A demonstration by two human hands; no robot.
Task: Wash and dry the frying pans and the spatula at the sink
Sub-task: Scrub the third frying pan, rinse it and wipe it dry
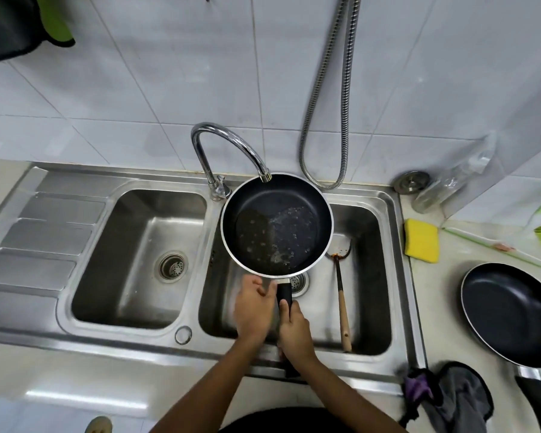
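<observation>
The frying pan (277, 223) is held level over the right basin of the sink (122, 342), under the tap (228, 142). Its handle is gripped by the right hand (294, 332), thumb laid along the top. The left hand (253, 304), blurred, is seen loosely open just beside the handle; whether it touches the pan cannot be told. Both forearms are stretched forward, converging. The spatula (341, 295) is lying in the same basin, and a second pan (509, 310) is set on the bench (444, 307).

- The sink (400, 232) was brushed stainless steel, dull-sheened and water-marked.
- The faucet (228, 135) was chromed metal, mirror-glossy.
- The frying pan (256, 207) had a dark matt non-stick lining beaded with water, a bare bright metal rim and a black handle, probably plastic.
- The spatula (343, 307) had a stained perforated metal blade and a plain wooden handle.
- The second frying pan (509, 310) bore the same dark coating, softly sheened.
- The sponge (421, 240) was yellow foam, matt and porous.
- The shower hose (325, 89) was ribbed shiny metal.
- The wall tiles (138, 73) were white and glazed.
- The rag (463, 398) was limp grey cloth.
</observation>
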